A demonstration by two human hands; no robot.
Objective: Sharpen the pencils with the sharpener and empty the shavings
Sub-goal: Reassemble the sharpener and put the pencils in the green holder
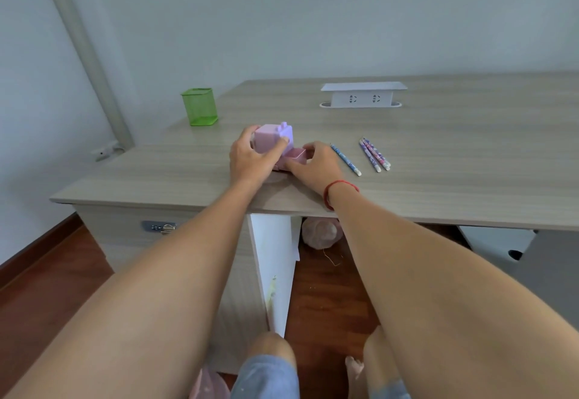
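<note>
Near the front edge of the desk (438,185), a little left of its middle, the left hand (250,160) is wrapped over the lilac sharpener (272,138), fingers curled around its top and side, holding the body steady. The right hand (313,166) pinches the pink drawer (296,157), which sticks out of the sharpener's base toward the right, partly open. The sharpener looks like light, hollow, stiff plastic with smooth faces, so it would likely slide unless pressed down; its boxy sides give the best hold. The drawer is small and thin-walled, best taken by its side walls and kept level so shavings stay in; whether it holds any cannot be seen. Three pencils (372,154) lie to the right, well apart from the hands: one alone, two side by side and touching. Their long axes run from the back edge toward the front, slanting right, pale ends nearest the front. A green mesh cup (199,106) stands near the back left corner.
</note>
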